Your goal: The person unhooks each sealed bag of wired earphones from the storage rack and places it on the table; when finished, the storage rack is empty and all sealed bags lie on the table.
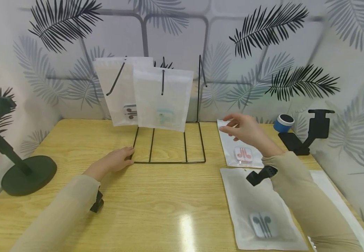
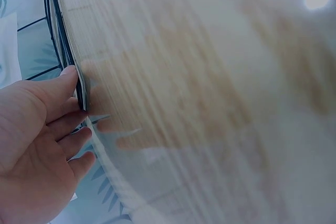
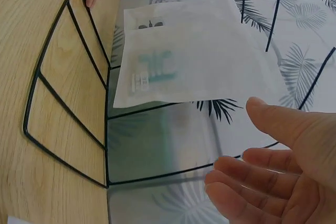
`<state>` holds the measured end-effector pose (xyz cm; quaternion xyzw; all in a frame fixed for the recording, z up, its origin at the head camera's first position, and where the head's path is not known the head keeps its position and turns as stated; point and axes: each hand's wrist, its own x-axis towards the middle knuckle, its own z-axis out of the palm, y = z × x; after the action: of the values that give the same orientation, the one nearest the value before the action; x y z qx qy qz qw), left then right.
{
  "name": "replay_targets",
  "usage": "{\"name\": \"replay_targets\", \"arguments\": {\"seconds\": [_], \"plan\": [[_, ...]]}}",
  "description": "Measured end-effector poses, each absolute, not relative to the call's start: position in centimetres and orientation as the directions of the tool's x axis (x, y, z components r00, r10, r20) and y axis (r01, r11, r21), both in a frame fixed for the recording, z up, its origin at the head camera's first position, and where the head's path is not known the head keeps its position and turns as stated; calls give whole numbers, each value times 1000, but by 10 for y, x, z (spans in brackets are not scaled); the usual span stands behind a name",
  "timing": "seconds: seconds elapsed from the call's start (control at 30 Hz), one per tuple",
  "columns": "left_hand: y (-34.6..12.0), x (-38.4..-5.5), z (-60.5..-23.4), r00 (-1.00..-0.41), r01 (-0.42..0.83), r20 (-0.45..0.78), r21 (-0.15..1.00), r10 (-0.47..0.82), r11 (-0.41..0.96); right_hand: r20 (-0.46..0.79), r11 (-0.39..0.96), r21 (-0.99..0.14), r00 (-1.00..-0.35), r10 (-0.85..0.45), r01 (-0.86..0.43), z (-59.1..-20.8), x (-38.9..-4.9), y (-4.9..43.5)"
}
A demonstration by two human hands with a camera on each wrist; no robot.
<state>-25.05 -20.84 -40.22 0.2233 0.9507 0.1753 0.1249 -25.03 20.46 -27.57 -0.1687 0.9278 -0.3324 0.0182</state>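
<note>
A black wire display rack (image 1: 169, 162) stands on the wooden table. My left hand (image 1: 118, 160) grips the front left corner of its base, thumb and fingers at the wire (image 2: 73, 72). Two white frosted bags hang from the rack's hooks: one with black-printed earphones (image 1: 122, 99) at left, one with a teal item (image 1: 175, 101) in front. The right hook (image 1: 203, 71) is bare. My right hand (image 1: 245, 130) is raised right of the rack, fingers loosely bent and holding nothing. In the head view it overlaps a flat bag with pink earphones (image 1: 229, 150).
A larger bag with dark earphones (image 1: 245, 196) lies nearer me, and another white sheet (image 1: 334, 192) shows beyond my right sleeve. A blue jar (image 1: 282, 123) and a black folding stand (image 1: 318, 127) stand at the back right. A dark green stand (image 1: 28, 175) is at left.
</note>
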Motion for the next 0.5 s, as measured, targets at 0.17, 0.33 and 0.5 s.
{"name": "replay_targets", "arguments": {"seconds": [0.17,0.33,0.5], "plan": [[-209,-250,-402,-867,380,-161,399,472,834,115,635,-710,-939,-324,-305,-283,-275,174],[-209,-251,-403,-869,376,-162,401,468,836,133,494,-818,-933,-334,-294,-294,-298,150],[-210,-251,-404,-870,376,-156,404,467,834,149,355,-898,-939,-310,-259,-308,-314,129]]}}
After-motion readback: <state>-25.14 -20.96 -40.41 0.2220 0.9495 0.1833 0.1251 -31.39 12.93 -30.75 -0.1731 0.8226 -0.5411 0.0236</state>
